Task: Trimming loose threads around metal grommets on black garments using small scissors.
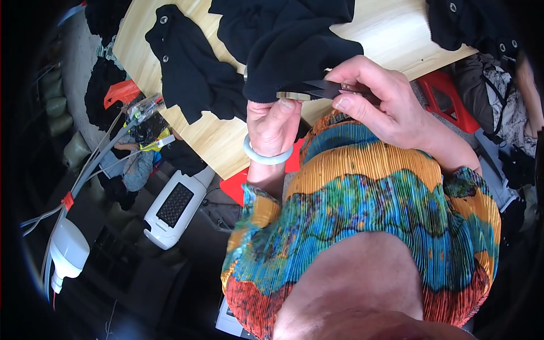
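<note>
The fingers of the right hand (391,107) are curled around a small pair of dark scissors (327,89), thumb below and fingertips above. The blades point left, slightly parted, just beside the edge of a black cloth (283,71). The left hand (273,127), thumb uppermost, pinches that edge, its other fingers mostly hidden. A shiny metal band (293,97) shows at the thumb tip; whether it belongs to the cloth cannot be told. The black cloth stretches from the left hand up across a pale wooden table (212,144). To its left on the table lies another black piece (190,71) with two metal rings; a third (473,25) lies at the upper right. A pale bracelet (267,160) circles the left wrist. The person wears a pleated, many-coloured top (362,192). Farther out are a red stool (462,116) at right and, at lower left, a white bulb (71,246).
</note>
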Demonstrator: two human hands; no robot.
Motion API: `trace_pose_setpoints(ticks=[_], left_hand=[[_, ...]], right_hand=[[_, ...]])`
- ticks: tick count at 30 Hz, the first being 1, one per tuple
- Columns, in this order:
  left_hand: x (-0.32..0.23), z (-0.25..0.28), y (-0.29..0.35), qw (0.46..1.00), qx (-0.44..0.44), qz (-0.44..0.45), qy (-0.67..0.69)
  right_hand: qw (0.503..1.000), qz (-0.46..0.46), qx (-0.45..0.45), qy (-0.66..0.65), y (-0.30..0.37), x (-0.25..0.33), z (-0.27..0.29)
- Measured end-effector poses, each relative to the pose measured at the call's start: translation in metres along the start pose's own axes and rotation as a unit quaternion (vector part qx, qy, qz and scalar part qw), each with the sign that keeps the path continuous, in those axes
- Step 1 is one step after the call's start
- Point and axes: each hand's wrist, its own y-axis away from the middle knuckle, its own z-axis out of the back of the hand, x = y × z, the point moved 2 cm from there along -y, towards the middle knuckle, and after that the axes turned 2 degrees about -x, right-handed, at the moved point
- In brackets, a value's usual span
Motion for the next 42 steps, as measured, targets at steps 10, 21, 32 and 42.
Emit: trace_pose_setpoints(ticks=[10,21,32,42], left_hand=[[0.004,0.004,0.002,0.998,0.028,0.01,0.055],[0.003,0.008,0.001,0.98,0.021,0.105,0.165],[-0.004,0.011,-0.013,0.898,0.028,0.193,0.393],[0.009,0.035,-0.027,0.855,-0.046,0.223,0.466]], right_hand=[[0.999,0.021,-0.013,0.031,-0.003,0.003,-0.001],[0.991,-0.052,-0.106,-0.059,-0.018,-0.026,0.016],[0.972,-0.053,0.109,-0.202,-0.023,-0.037,0.008],[0.967,-0.127,0.04,-0.216,-0.025,-0.051,-0.004]])
